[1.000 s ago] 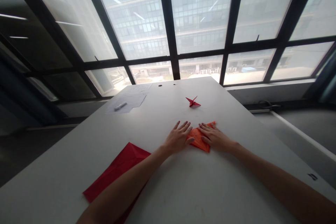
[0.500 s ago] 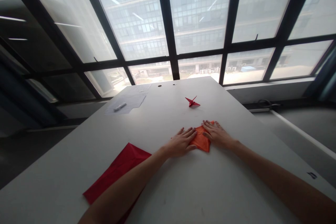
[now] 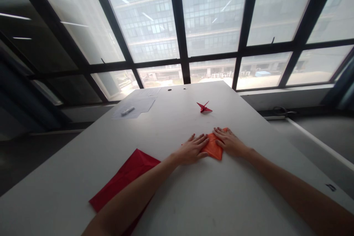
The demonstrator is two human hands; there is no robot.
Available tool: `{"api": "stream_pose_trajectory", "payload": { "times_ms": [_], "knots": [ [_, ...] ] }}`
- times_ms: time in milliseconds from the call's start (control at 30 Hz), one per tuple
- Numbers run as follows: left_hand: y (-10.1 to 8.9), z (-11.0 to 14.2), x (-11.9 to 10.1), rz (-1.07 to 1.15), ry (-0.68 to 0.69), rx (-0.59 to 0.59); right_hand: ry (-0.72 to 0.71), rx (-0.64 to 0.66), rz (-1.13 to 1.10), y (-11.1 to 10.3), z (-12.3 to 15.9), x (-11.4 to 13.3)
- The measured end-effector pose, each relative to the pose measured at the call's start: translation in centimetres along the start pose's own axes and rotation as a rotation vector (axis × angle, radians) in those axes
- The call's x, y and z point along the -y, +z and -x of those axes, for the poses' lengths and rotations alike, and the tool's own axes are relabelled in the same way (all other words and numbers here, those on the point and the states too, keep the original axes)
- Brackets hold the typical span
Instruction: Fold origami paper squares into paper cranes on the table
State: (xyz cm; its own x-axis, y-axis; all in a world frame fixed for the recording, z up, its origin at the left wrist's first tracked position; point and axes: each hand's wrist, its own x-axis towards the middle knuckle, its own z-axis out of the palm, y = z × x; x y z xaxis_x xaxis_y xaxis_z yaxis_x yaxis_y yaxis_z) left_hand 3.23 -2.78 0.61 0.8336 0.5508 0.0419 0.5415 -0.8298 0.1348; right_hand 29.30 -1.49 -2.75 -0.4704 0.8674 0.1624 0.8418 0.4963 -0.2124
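— Where's the orange paper [image 3: 212, 148]?

— On the bench [image 3: 193, 199], toward the near side, folded into a pointed shape and lying flat between the two hands.

— And the hands themselves?

— Apart, both open and palm down, with nothing pinched or clamped. The left hand [image 3: 192, 150] rests against the paper's left side and overlaps it a little, while the right hand [image 3: 229, 143] lies over its far right part.

— What step would you call that?

— My read is pressing or smoothing the folded paper, not making a new fold. That's only a judgement, though. The hands hide part of it, so I can't tell how many layers there are or whether a crease is finished.

— What does the next move call for?

— At least one hand has to lift. While both press down, no flap can be raised or turned, and the paper's edges need to be free before any further handling.

— Anything else nearby?

— A red sheet [image 3: 129, 166] lies under the left forearm [image 3: 132, 195]. A small red crane [image 3: 204, 107] stands farther along the bench, ahead of the hands, and off to the left there are some papers [image 3: 135, 105] with a marker [image 3: 127, 111] on them.
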Motion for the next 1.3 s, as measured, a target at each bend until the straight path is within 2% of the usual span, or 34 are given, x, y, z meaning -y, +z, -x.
{"api": "stream_pose_trajectory", "payload": {
  "times_ms": [167, 367, 500, 633, 733, 833, 967, 1100, 1167, 1233, 1300],
  "knots": [
    [0.4, 0.1, 0.1, -0.010, -0.076, -0.010, 0.144, 0.016, 0.066, 0.6, -0.2, -0.2],
    [1.2, 0.2, 1.0, -0.032, -0.263, -0.036, 0.353, 0.000, 0.109, 1.1, -0.2, -1.7],
    [1.7, 0.1, 1.9, -0.013, -0.381, -0.092, 0.405, -0.034, 0.064, 1.3, -0.4, -2.4],
    [1.7, -0.1, 2.6, 0.013, -0.427, -0.177, 0.389, -0.084, 0.026, 1.2, -0.3, -2.2],
    [1.1, -0.4, 2.6, 0.025, -0.343, -0.274, 0.294, -0.079, -0.018, 0.9, -0.1, -1.8],
    [0.4, -0.5, 2.3, 0.053, -0.267, -0.324, 0.170, -0.075, -0.070, 0.6, 0.1, -1.6],
    [-0.3, -0.4, 2.0, 0.115, -0.253, -0.346, 0.153, -0.192, -0.162, 0.2, 0.0, -1.4],
    [-0.2, -0.6, 2.0, 0.288, -0.369, -0.466, 0.168, -0.468, -0.263, -0.5, -0.2, -0.7],
    [0.0, -0.7, 2.2, 0.376, -0.474, -0.539, 0.157, -0.546, -0.271, -0.8, -0.1, -0.2],
    [0.3, -0.8, 2.6, 0.402, -0.569, -0.563, 0.139, -0.529, -0.243, -0.8, -0.1, 0.2],
    [0.4, -0.6, 3.0, 0.360, -0.643, -0.540, 0.115, -0.444, -0.194, -0.8, 0.0, 0.5]
  ]
}}
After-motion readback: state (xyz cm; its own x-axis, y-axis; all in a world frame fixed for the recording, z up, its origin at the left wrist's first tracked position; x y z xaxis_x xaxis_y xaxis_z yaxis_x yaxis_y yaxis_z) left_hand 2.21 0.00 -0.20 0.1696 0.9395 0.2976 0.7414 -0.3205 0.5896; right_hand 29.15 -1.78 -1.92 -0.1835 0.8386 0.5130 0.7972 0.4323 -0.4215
